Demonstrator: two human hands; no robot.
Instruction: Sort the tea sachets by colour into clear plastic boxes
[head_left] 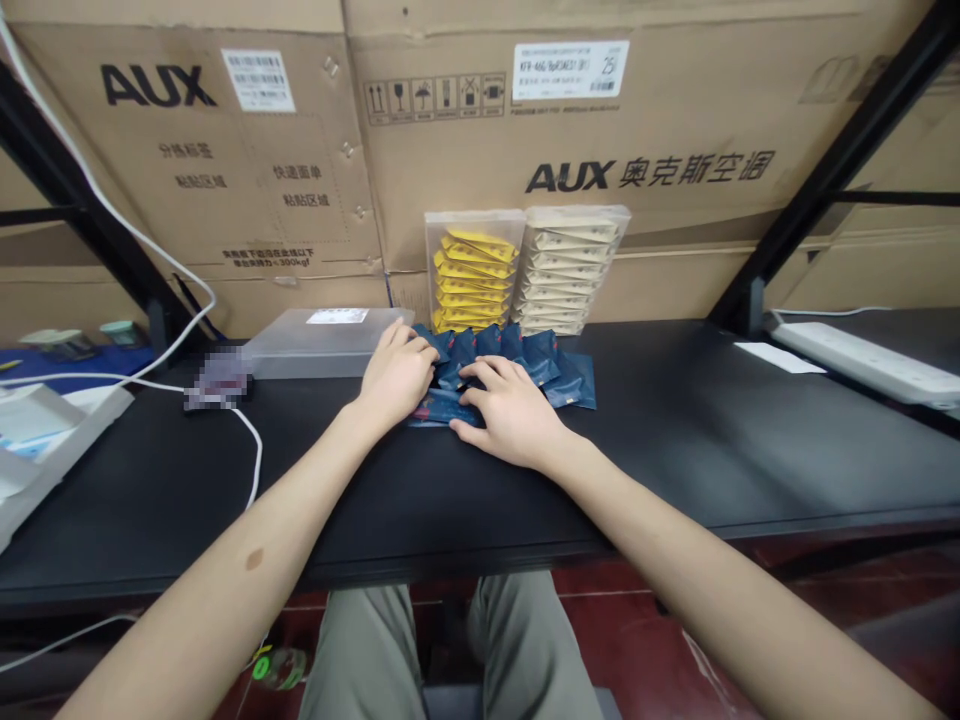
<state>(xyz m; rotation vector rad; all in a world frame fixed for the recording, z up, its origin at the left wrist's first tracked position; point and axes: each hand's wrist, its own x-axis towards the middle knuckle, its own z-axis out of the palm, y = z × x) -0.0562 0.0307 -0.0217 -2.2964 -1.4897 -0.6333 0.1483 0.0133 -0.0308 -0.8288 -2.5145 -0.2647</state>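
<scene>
Several dark blue sachets [540, 350] lie in an overlapping row on the black desk, in front of two clear boxes. My left hand [397, 372] is at the row's left end, its fingers bent over the sachets and their tips partly hidden. Across the front middle of the pile rests my right hand [510, 410], fingers spread and touching the sachets. A blue sachet [442, 408] lies flat between the hands at the near side. Behind the pile, one clear box holds yellow sachets [474, 280] and the other cream sachets [566, 270], both stacked.
A translucent plastic case [319, 340] lies left of my left hand. Further left are a white cable [259, 450], a blurred-out object [217, 378] and a white tray [60, 450]. A power strip [862, 360] and white paper [780, 357] lie right. Large cardboard boxes [450, 150] stand behind.
</scene>
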